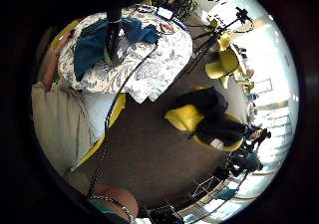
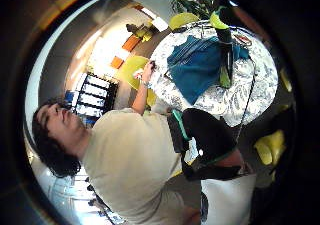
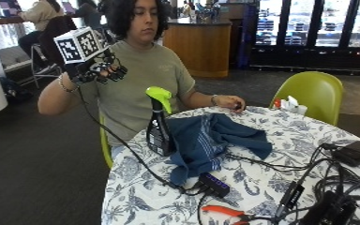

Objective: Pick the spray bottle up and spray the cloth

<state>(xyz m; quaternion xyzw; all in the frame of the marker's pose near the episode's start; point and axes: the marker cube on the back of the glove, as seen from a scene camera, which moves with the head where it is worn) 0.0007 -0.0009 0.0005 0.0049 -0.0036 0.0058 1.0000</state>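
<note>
- Spray bottle (image 3: 159, 123), outside view: we see it upright on the desk (image 3: 280, 187), its long axis vertical, green trigger head on top, just beside and touching the folds of the blue cloth (image 3: 211, 140). The gloved right hand (image 3: 95, 70) is raised near shoulder height, well apart from the bottle and up and to the side of it, fingers loosely curled round nothing. The bare left hand (image 3: 230, 101) rests on the desk edge behind the cloth, nearer the bottle.
- Little finger side palm view: we look down on the spray bottle (image 1: 113, 32) standing by the cloth (image 1: 92, 45), far below the palm.
- Thumb side palm view: the bottle (image 2: 223, 47) again stands against the cloth (image 2: 197, 67). We judge the coming move a descent toward the bottle's neck.
</note>
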